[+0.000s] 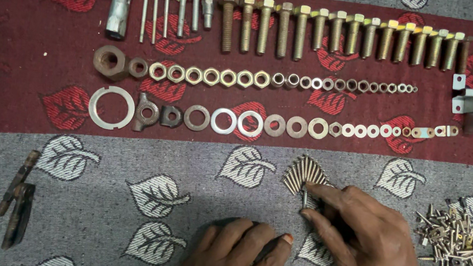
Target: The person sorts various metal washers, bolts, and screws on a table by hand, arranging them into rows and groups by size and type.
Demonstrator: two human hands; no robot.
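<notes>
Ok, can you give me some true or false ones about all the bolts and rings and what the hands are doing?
1. The right hand pinches a small screw by a fanned bunch of screws. True.
2. The left hand holds a big bolt. False: it rests flat on the leaf-patterned cloth, holding nothing.
3. The row of bolts lies above the row of nuts. True.
4. The loose heap of screws lies left of both hands. False: it is to the right of the right hand.
5. The washers are stacked in one tall pile. False: they lie flat in a row.
</notes>
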